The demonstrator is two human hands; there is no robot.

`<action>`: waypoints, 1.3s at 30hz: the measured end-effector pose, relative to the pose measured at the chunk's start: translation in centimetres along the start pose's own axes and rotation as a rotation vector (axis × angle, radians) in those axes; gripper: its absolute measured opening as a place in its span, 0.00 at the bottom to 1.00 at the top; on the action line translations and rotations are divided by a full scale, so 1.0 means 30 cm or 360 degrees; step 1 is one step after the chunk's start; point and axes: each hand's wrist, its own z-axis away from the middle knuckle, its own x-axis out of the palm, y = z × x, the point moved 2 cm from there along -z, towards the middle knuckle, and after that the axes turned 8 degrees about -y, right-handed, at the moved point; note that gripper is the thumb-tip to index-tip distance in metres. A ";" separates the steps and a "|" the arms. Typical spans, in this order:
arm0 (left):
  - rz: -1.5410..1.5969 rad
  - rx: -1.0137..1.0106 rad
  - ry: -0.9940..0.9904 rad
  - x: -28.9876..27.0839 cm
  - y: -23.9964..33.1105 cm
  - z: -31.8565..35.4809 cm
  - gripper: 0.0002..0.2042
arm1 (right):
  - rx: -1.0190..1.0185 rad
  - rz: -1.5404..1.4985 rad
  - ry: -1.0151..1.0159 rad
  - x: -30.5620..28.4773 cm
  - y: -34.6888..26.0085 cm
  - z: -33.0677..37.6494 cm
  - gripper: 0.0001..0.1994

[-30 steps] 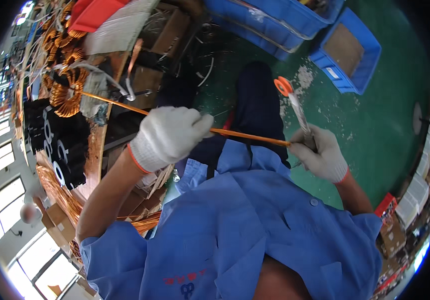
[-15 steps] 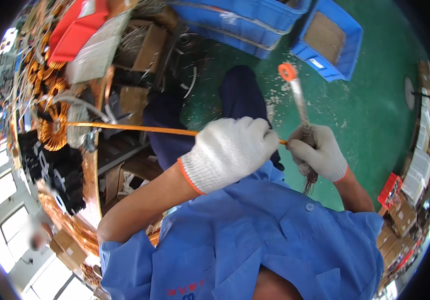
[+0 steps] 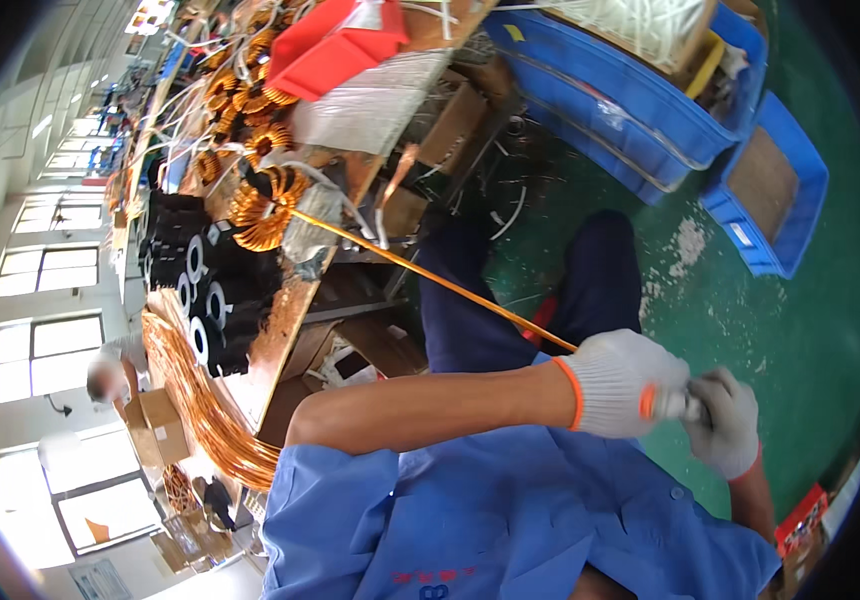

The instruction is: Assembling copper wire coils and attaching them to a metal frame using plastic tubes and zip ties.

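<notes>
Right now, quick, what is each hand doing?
Left hand: closed around the taut copper wire, beside the right hand.
Right hand: closed on the orange-tipped tool, partly hidden behind the left.

A long tabletop (image 3: 280, 330) runs along the left, crowded from near to far. At its near end lies a thick bundle of copper wire (image 3: 205, 410); beyond it stand black ring cores (image 3: 195, 290), then wound copper coils (image 3: 265, 205). A red tray (image 3: 335, 45) lies farther off. On the green floor (image 3: 780, 330) at the right sit blue crates (image 3: 640, 110).
</notes>
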 end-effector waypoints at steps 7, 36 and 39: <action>-0.0331 -0.0035 0.0038 -0.043 0.039 0.035 0.12 | 0.1179 -0.1483 -0.0324 -0.054 0.038 0.029 0.07; -0.0524 -0.0973 0.0184 -0.603 -0.299 0.873 0.04 | 0.0058 -0.0004 0.0164 0.042 -0.055 -0.370 0.17; -0.0540 -0.1064 0.0147 -0.604 -0.284 0.914 0.05 | -0.0467 -0.0046 0.0113 0.151 -0.328 -0.627 0.22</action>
